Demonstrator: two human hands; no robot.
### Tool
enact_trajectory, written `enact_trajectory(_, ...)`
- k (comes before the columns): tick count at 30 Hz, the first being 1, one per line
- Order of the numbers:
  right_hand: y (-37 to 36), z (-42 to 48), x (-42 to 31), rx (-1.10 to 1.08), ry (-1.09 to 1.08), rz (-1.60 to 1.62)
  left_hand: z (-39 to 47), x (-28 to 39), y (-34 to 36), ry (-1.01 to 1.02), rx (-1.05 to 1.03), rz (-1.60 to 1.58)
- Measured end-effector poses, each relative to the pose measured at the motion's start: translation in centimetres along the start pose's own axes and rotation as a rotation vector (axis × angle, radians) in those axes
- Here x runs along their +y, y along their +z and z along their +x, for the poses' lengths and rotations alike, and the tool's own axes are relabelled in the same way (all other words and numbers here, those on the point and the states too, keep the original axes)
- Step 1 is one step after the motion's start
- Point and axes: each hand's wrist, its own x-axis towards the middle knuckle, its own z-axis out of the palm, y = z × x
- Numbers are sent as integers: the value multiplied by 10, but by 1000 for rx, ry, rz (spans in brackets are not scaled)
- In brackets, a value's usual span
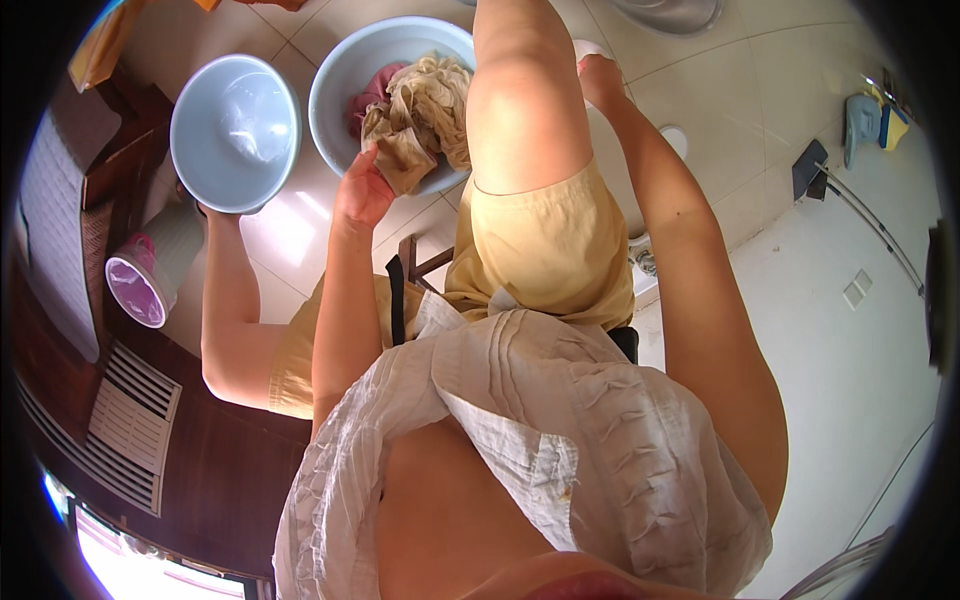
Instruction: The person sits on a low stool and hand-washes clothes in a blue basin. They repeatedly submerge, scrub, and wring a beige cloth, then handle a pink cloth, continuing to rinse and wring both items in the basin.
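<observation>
A wide light-blue plastic basin (328,97) stands on the floor, holding a bunched beige-brown cloth (442,94) and a pink cloth (373,96). My left hand (364,187) is at its near left rim, with thumb and fingers on a brown fold of the cloth. My raised leg covers the basin's right side. Beyond the knee, my right hand (600,79) is low beside a white object (591,49) that is mostly hidden; its fingers are partly out of sight, and its hold is unclear. A second light-blue basin (236,135) with nothing visible inside is to the left.
A waste bin with a pink liner (139,291) stands at left, near dark wooden furniture (217,457). A metal basin (675,15) is at top right. A white round object (673,141) lies on the tiles. A dark long-handled cleaning tool (810,169) is by the right wall.
</observation>
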Motion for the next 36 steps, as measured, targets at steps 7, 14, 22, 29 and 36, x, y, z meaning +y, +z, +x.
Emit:
enact_trajectory(7,6,3,4,50,-38,-7,2,0,-6,93,-153,-67)
enact_trajectory(14,2,-5,15,41,84,473,8,-2,-9,103,-133,-85)
enact_trajectory(22,-65,-53,-1,-13,292,1075,6,1,-19,133,-224,-144)
enact_trajectory(29,-181,-71,-13,-147,-48,1533,6,-2,-32,215,-198,-147)
enact_trajectory(36,-226,-117,-223,-359,-356,986,6,-1,-36,216,-188,-292)
